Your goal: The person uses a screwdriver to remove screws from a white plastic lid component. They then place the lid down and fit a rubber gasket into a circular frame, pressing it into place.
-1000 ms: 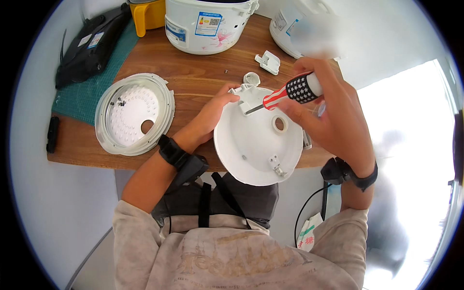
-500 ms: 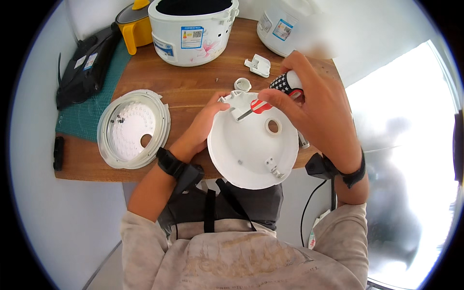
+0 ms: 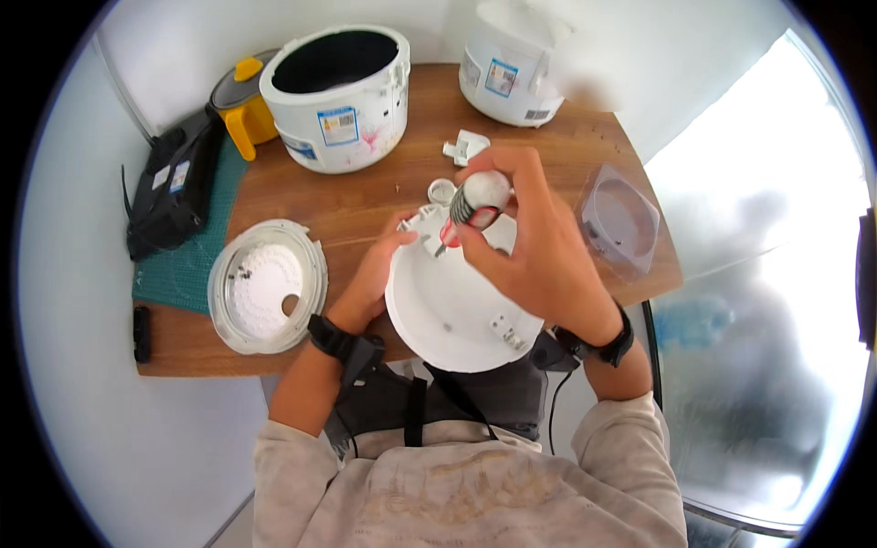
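My left hand (image 3: 376,265) grips the far left rim of a round white plastic lid shell (image 3: 438,310), its hollow side up at the table's front edge. Wrapped around the handle of a screwdriver (image 3: 477,203) with a red, black and white grip, my right hand (image 3: 530,247) is above the shell. The screwdriver's tip points down at the shell's far left part, near my left fingers. A small metal bracket (image 3: 507,331) sits inside the shell. My right hand partly hides the shell's round hole. Just beyond the shell lies a small white ring-shaped cap (image 3: 442,191).
A round inner lid (image 3: 265,288) holding small dark screws lies left. Behind stand an open rice cooker body (image 3: 343,100), a second white cooker (image 3: 512,68) and a yellow pot (image 3: 242,114). A clear plastic box (image 3: 623,224) is at right, a white plastic piece (image 3: 468,146) further back.
The view has shifted, bringing the clear box into sight at right. My right hand has moved left over the shell, and the screwdriver stands steeper. My left hand keeps its hold on the rim.
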A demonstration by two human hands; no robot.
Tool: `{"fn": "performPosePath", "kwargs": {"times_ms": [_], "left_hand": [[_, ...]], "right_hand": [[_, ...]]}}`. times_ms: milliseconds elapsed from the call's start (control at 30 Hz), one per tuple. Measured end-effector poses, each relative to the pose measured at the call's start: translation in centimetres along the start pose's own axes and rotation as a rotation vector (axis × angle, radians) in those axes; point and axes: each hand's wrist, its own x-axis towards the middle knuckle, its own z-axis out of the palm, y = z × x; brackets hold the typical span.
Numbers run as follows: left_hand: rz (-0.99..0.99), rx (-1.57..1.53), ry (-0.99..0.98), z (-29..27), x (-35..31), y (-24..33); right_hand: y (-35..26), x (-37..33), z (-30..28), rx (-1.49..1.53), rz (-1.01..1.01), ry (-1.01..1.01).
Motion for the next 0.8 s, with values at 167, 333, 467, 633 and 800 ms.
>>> {"fn": "performPosePath", "kwargs": {"times_ms": [167, 333, 467, 633, 800], "left_hand": [[-0.021, -0.019, 0.001, -0.3, 0.1, 0.1], [-0.002, 0.003, -0.018, -0.2, 0.2, 0.1], [0.001, 0.012, -0.018, -0.7, 0.4, -0.2], [-0.015, 0.009, -0.013, -0.3, 0.4, -0.1], [-0.031, 0.042, 0.027, -0.2, 0.3, 0.1]], "right_hand": [[-0.8, 0.4, -0.1, -0.094, -0.079, -0.04], [-1.0, 0.2, 0.1, -0.119, -0.014, -0.015], [-1.1, 0.1, 0.5, -0.13, -0.109, 0.063], [-0.6, -0.7, 0.3, -0.184, 0.027, 0.079], [0.0, -1.3, -0.4, -0.056, -0.042, 0.142]]}}
